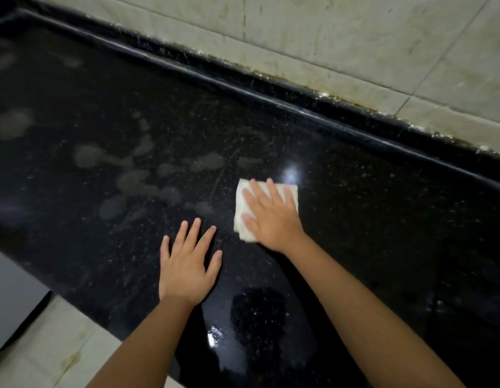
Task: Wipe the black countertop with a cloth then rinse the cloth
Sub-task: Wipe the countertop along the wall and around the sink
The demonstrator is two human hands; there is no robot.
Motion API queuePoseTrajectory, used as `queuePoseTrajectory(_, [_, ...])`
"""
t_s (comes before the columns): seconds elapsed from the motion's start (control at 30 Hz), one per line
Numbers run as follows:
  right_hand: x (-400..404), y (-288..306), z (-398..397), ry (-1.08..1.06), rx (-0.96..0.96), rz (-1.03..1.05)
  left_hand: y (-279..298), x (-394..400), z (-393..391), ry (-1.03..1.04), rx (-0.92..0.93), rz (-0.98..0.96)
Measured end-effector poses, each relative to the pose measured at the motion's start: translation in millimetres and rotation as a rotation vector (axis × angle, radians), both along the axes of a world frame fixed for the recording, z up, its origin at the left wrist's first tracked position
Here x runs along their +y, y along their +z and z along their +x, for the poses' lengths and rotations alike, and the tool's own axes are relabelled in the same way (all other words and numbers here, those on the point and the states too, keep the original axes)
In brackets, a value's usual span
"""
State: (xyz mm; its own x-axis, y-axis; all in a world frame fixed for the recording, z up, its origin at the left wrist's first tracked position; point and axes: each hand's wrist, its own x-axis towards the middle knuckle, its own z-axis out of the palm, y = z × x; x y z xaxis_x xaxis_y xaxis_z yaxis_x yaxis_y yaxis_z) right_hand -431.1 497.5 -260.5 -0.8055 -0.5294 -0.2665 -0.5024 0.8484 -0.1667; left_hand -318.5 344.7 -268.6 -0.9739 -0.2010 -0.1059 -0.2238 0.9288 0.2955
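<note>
Head view: right hand (271,217) flat, fingers straight, pressing folded cloth (244,191) mid-bench (383,219), nearer the back edge. Left hand (187,264) flat, spread, braced near the front edge. Smears (137,175) lie left; best to keep even pressure and overlap strokes toward them.

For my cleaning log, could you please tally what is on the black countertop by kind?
Hands: 2, the left hand flat on the black countertop, the right hand pressing the cloth
Cloths: 1, a folded white cloth
Total: 3
</note>
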Motion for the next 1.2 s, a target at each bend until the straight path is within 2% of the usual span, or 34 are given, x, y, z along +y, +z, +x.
queuePoseTrajectory(0.07, [34,-4,27,0.050,0.026,0.042,0,-1,1,-0.002,-0.004,0.006])
queuePoseTrajectory(0.17, [101,4,29,-0.042,0.053,0.140,1,-1,-1,-0.006,0.009,0.018])
queuePoseTrajectory(0.2, [122,7,17,-0.115,0.030,0.160,1,-1,-1,-0.008,0.010,0.018])
queuePoseTrajectory(0.27, [152,9,-15,-0.391,-0.001,0.159,0,-1,-1,-0.016,0.005,0.018])
queuePoseTrajectory(0.33, [160,10,-46,-0.628,0.045,0.095,-3,-2,0,-0.012,0.005,0.004])
queuePoseTrajectory(0.43, [135,11,-92,-0.961,0.030,0.021,-5,-1,-2,-0.034,0.003,-0.058])
queuePoseTrajectory(0.53, [95,11,-130,-1.128,-0.008,-0.011,-7,-1,-3,-0.041,0.040,-0.107])
queuePoseTrajectory(0.6, [70,9,-143,-1.111,-0.006,-0.007,-10,-3,-2,-0.049,0.069,-0.124])
queuePoseTrajectory(0.67, [44,7,-150,-0.997,-0.002,-0.012,-13,-4,-2,-0.054,0.091,-0.132])
queuePoseTrajectory(0.8, [-14,5,-141,-0.549,-0.009,-0.037,-14,-5,-2,-0.063,0.106,-0.147])
queuePoseTrajectory(0.93, [-37,1,-86,-0.171,-0.036,-0.046,-14,-6,-2,-0.061,0.123,-0.145])
queuePoseTrajectory(1.03, [2,0,-18,0.014,-0.026,-0.022,-13,-7,-4,-0.061,0.123,-0.134])
queuePoseTrajectory(1.1, [41,-1,15,0.028,0.030,0.046,-13,-6,-4,-0.060,0.118,-0.126])
queuePoseTrajectory(1.2, [89,5,12,-0.161,0.053,0.095,-11,-4,-4,-0.050,0.096,-0.111])
